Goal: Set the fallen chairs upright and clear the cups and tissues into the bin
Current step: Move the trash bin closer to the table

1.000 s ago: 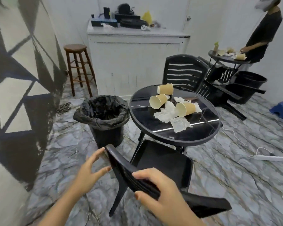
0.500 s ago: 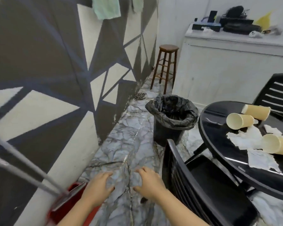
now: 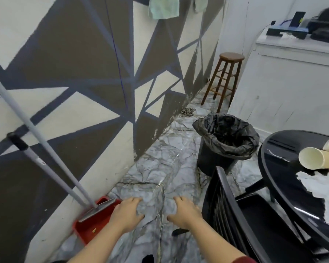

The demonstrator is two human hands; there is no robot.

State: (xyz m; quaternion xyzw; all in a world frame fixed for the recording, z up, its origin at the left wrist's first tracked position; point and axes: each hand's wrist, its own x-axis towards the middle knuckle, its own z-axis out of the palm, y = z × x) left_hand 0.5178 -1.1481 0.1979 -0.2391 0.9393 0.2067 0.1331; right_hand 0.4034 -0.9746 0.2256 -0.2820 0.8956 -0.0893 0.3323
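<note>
A black plastic chair (image 3: pixel 241 215) stands upright at the lower right, tucked against the round black table (image 3: pixel 273 168). On the table lie paper cups (image 3: pixel 317 158) on their sides and white tissues (image 3: pixel 319 185). A black bin (image 3: pixel 226 143) lined with a black bag stands on the floor beyond the chair. My left hand (image 3: pixel 126 213) and my right hand (image 3: pixel 184 211) hover palm-down over the marble floor, left of the chair back, fingers loosely spread, holding nothing.
A painted wall runs along the left. A red dustpan (image 3: pixel 95 223) and grey broom handles (image 3: pixel 36 141) lean against it near my left hand. A wooden stool (image 3: pixel 226 76) and a white counter (image 3: pixel 292 82) stand at the back.
My right hand has let go of the chair back. The view has swung left toward the wall, and both hands now hang free over the floor.
</note>
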